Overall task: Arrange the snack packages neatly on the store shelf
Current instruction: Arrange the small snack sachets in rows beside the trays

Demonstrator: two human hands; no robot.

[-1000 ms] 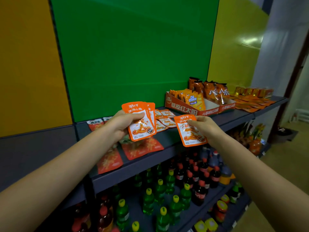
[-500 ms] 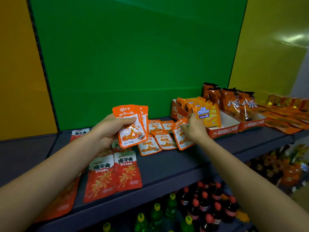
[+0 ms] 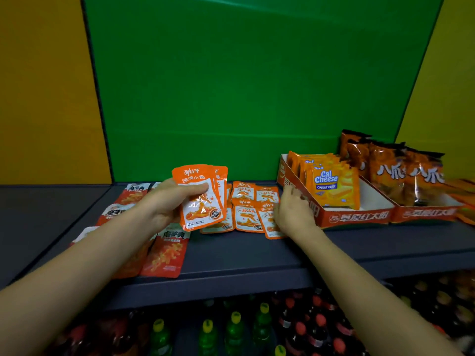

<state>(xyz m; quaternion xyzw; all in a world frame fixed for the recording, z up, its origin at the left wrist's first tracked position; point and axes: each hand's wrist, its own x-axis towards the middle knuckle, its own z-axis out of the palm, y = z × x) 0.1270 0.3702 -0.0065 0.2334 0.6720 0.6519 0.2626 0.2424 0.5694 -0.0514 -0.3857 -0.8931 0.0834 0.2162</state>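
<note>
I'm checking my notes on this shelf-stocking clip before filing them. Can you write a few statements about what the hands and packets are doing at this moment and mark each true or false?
1. The left hand holds a small fan of orange packets up off the shelf. True.
2. The right hand is lifting a Cal Cheese pack out of its box. False: it rests on an orange packet lying flat beside the red display box; the Cal Cheese pack stands untouched in it.
3. Red packets lie at the shelf's front, below the left hand. True.
4. The lower shelf holds canned goods. False: it holds bottles with yellow and red caps.
</note>
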